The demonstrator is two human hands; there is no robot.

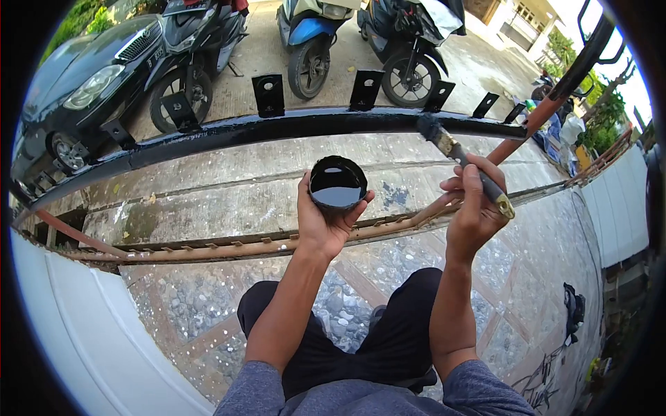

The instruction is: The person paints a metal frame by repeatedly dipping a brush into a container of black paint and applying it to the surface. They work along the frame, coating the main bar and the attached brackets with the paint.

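The brush (449, 147) has its black bristles laid on the top of the dark rail (291, 125), towards its right end, where the fresh coat runs out. The right hand (475, 208) is wrapped round the handle, fingers closed and thumb on top. Just below the rail, the left hand (326, 222) cups the paint cup (338, 184) from underneath, level and well filled with black paint.

From where I stand, long light strokes along the rail would suit best, working back into the wet edge and round the upright brackets (268, 93). Holding the cup flat and close under the brush should catch drips before they hit the paving (208, 201). The rusty lower bar (208, 246) looks unpainted. Scooters (309, 41) and a car (83, 76) are parked beyond.
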